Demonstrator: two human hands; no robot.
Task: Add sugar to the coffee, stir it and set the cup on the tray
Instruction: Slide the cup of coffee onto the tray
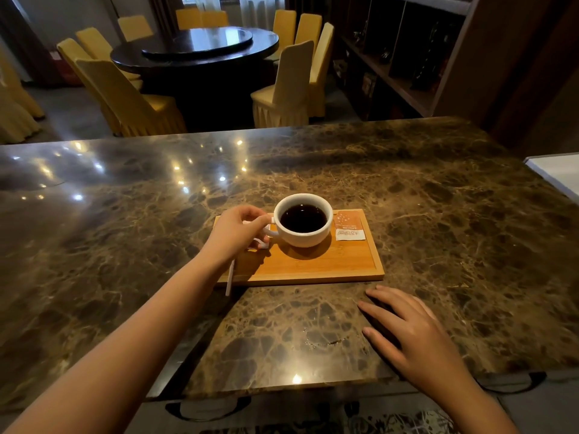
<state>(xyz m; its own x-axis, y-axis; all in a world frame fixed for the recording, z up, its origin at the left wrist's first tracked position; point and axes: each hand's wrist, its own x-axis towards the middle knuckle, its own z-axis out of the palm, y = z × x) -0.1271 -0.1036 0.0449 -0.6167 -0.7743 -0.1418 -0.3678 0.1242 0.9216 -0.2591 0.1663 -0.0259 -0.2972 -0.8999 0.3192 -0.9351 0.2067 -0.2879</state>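
Note:
A white cup (308, 236) full of dark coffee stands on a wooden tray (316, 269) in the middle of the marble table. My left hand (236, 234) pinches the cup's handle on its left side. An orange and white sugar packet (348, 226) lies flat on the tray just right of the cup. A thin white stick (230, 278) pokes out from under my left wrist, over the tray's near left edge. My right hand (410, 327) rests flat on the table, fingers spread, in front of the tray's right corner and holding nothing.
The brown marble table (438, 214) stretches wide around the tray. A white object (556, 173) sits at its far right edge. Beyond the table stand a dark round dining table (194, 48), yellow-covered chairs (288, 92) and a dark shelf unit (404, 51).

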